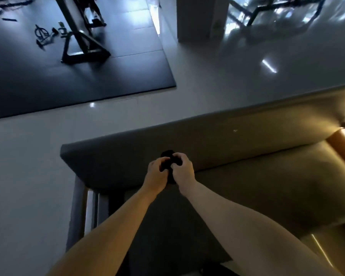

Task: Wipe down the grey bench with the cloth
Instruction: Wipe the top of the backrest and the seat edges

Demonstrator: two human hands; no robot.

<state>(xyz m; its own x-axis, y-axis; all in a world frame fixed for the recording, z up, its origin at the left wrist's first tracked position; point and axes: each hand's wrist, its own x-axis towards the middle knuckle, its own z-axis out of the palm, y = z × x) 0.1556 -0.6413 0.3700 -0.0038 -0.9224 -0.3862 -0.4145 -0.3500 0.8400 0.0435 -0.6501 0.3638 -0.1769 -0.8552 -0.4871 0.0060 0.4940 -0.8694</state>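
Both hands meet over the grey tabletop, near its left end. Dark cloth bunched up between them. My left hand curls its fingers round the cloth's left side; my right hand grips the right side, knuckles up. Cannot tell whether the cloth touches the padding below. Forearms bare. Glossy pale floor round the tabletop. Black mat further off, a dark metal frame standing on it. White pillar beyond.
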